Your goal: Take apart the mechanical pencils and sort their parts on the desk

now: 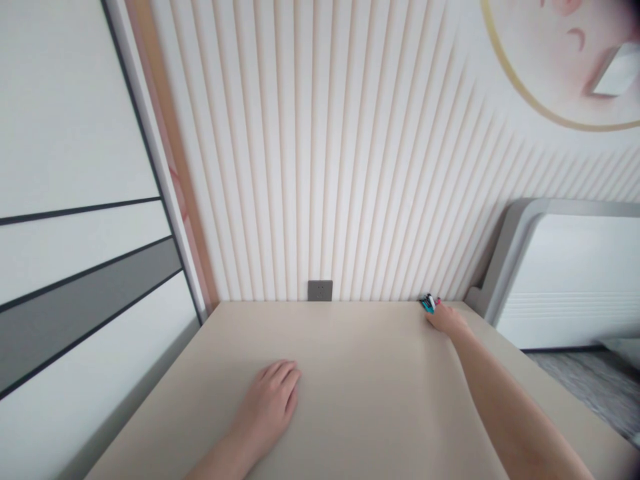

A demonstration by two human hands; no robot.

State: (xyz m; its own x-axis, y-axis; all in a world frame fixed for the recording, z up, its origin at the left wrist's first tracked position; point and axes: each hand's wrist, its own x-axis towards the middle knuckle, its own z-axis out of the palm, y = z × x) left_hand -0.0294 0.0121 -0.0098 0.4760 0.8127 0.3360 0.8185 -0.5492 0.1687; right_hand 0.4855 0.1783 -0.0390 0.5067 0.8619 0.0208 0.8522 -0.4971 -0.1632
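My left hand (273, 399) rests palm down on the beige tabletop (350, 393), its fingers stretched forward and slightly bent, with nothing seen in it. At the far right corner of the tabletop, close to the wall, my right hand (448, 319) is closed around a small bundle of teal, black and white things (429, 303). A small pink bit shows above the fingers. The bundle is too small and partly covered by my fingers to tell its kind.
A ribbed white wall (320, 147) with a dark socket (320, 291) stands behind the tabletop. A tall white and grey cabinet (75, 267) borders the left side. To the right are a grey-white headboard (570, 267) and grey bedding (580, 383).
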